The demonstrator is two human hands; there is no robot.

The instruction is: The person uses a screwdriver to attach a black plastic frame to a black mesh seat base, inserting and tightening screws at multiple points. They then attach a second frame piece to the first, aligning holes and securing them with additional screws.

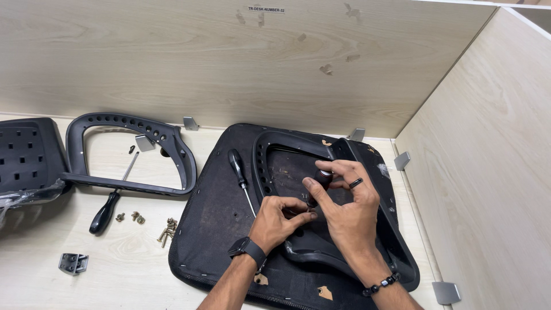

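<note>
Resting on pale wood table (115, 264) walled by matching partitions (172, 57): seat pan (218, 229); right hand (344, 212) wraps screwdriver handle (320, 182), left hand (278, 221) pinches its tip; loose screws (167, 229) at nine o'clock.

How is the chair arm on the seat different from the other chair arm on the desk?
The armrest on the seat lies on the upturned black seat cushion, under the left hand and right hand; the armrest on the desk lies on bare wood, untouched. The first is partly hidden; the second shows whole. Both are black loops with holes.
</note>
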